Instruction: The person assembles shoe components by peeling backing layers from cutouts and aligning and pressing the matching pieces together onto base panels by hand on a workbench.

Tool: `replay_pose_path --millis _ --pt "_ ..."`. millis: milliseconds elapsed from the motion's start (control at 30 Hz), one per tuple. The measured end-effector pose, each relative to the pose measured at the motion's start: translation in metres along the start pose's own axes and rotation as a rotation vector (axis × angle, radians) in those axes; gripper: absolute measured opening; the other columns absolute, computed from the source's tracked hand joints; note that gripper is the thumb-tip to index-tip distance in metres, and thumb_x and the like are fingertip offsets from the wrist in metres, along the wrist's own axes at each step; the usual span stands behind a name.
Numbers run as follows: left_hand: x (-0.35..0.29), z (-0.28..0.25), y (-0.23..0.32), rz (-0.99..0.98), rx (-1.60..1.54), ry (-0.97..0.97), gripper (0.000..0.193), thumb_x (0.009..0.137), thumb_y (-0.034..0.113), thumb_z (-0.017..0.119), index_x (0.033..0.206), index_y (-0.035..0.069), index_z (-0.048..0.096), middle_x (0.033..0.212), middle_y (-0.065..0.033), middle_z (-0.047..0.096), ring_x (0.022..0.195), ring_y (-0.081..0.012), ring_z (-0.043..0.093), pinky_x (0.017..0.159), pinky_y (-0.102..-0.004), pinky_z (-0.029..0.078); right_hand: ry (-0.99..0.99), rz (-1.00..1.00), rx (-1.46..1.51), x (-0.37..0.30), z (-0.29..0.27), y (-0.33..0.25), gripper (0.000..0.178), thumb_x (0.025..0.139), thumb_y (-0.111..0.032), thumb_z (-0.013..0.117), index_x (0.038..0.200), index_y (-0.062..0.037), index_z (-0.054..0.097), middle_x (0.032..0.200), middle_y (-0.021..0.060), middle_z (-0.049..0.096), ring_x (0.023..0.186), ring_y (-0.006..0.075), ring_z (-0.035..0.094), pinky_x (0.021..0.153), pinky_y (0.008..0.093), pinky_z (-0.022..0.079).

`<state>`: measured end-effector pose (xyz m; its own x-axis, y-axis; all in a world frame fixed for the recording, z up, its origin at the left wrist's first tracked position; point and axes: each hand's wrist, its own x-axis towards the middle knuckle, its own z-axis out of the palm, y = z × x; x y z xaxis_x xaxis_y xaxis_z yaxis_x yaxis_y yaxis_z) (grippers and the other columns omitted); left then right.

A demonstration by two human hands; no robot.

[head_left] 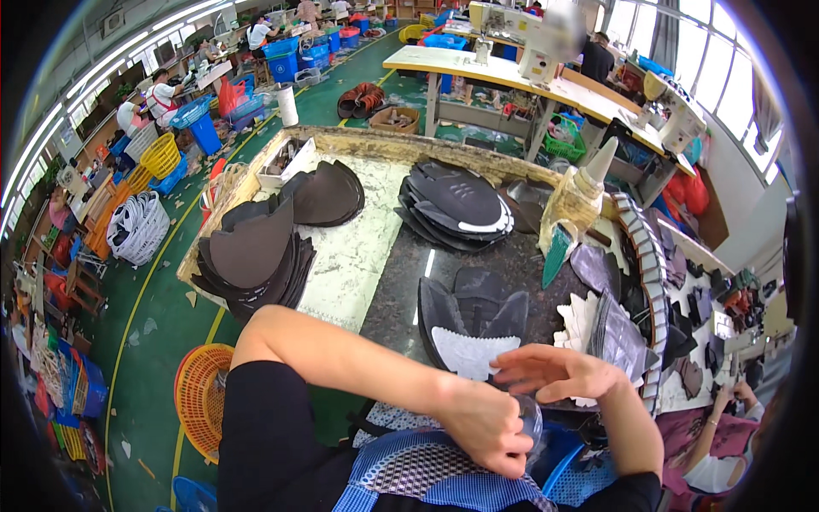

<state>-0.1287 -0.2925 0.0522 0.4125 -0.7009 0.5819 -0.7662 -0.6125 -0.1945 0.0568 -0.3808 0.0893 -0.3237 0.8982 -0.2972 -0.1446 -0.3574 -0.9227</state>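
Note:
My left hand [488, 427] is curled low in front of me, closed around a greyish translucent object [531, 420] that is mostly hidden. Just above it, my right hand [554, 371] is held with fingers spread and nothing visible in it. Its fingertips are over the near edge of a dark shoe upper [473, 328] with a white lining, which lies flat on the dark stone worktop [401, 282].
Stacks of dark cut pieces lie at the left [256, 256], back left [328, 192] and back middle [461, 205]. A yellowish cone-tipped bottle [580, 200] stands at the right. White jagged pieces [580, 320] lie nearby. A co-worker's hand [729, 394] works at the far right. An orange basket [200, 397] sits on the floor.

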Motion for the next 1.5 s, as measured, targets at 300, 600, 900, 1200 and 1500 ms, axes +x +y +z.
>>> replay_pose_path --millis 300,600,900,1200,1500 --pt "0.004 0.02 0.024 0.044 -0.046 0.068 0.022 0.078 0.022 0.062 0.092 0.008 0.054 0.053 0.0002 0.051 0.041 -0.0162 0.056 0.036 -0.0301 0.04 0.28 -0.063 -0.474 -0.016 0.051 0.064 0.011 0.097 -0.005 0.06 0.102 0.0016 0.067 0.083 0.0077 0.067 0.079 0.0089 0.058 0.07 0.0285 0.05" --pt "0.004 0.021 -0.007 0.171 0.038 -0.099 0.016 0.073 0.019 0.063 0.086 0.01 0.06 0.056 0.0038 0.049 0.047 -0.0063 0.05 0.044 -0.0203 0.032 0.248 -0.036 -0.259 -0.033 0.032 0.071 0.034 0.093 -0.02 0.059 0.112 0.0057 0.069 0.096 0.0127 0.073 0.089 0.0216 0.069 0.077 0.0334 0.054" --pt "0.013 0.017 0.021 0.311 -0.118 0.032 0.021 0.083 0.021 0.056 0.097 0.007 0.062 0.057 -0.0091 0.058 0.043 -0.0107 0.052 0.04 -0.0219 0.031 0.429 -0.108 -0.425 -0.038 0.045 0.113 0.017 0.095 -0.016 0.063 0.095 0.0009 0.066 0.079 0.0177 0.067 0.071 0.0301 0.065 0.069 0.0395 0.051" --pt "0.008 -0.002 0.024 0.296 -0.26 0.11 0.028 0.091 0.022 0.05 0.109 0.003 0.061 0.06 -0.01 0.06 0.042 -0.0117 0.05 0.039 -0.0217 0.029 0.82 0.266 0.21 -0.1 0.0 0.308 0.023 0.102 -0.022 0.063 0.108 -0.0017 0.071 0.07 -0.0051 0.052 0.062 0.0065 0.046 0.055 0.0256 0.036" --pt "-0.005 -0.016 0.017 -0.172 -0.235 -0.06 0.023 0.076 0.019 0.064 0.099 0.015 0.066 0.071 -0.0124 0.066 0.048 -0.0117 0.055 0.046 -0.022 0.035 0.907 0.639 -0.138 -0.141 -0.009 0.29 0.051 0.099 -0.041 0.062 0.132 -0.0015 0.063 0.121 0.0155 0.06 0.107 0.0244 0.059 0.088 0.0368 0.05"
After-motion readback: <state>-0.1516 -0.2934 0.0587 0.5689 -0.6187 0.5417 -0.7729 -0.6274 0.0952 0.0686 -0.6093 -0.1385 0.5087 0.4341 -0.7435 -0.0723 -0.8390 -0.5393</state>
